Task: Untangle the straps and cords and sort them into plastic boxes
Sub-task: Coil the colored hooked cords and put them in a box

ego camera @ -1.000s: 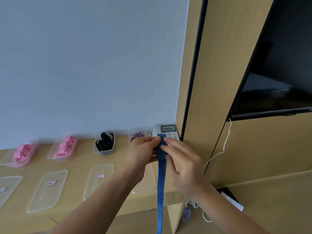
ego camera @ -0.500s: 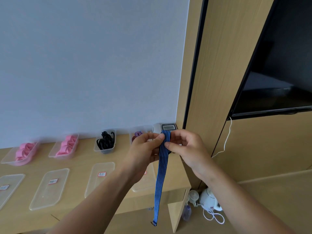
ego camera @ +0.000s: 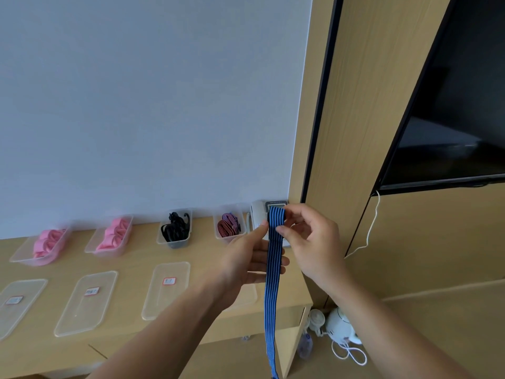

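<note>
Blue striped strap [ego camera: 272, 296] hangs long from our left hand [ego camera: 246, 258] and right hand [ego camera: 308, 242], both pinching its top; a loosened pinch could drop it, we judge.

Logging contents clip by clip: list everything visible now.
wooden desk: 1, tan, left
blue striped elastic strap: 1, blue, hanging past desk edge
clear plastic boxes: 4, clear, along wall; two hold pink straps, one black cords, one red striped strap
clear flat lids: 4, clear, front row, one half-hidden
grey desk phone: 1, grey, behind strap
black wall screen: 1, black, right
white kettle: 1, white, floor
left hand: 1, pinching strap
right hand: 1, pinching strap top
</note>
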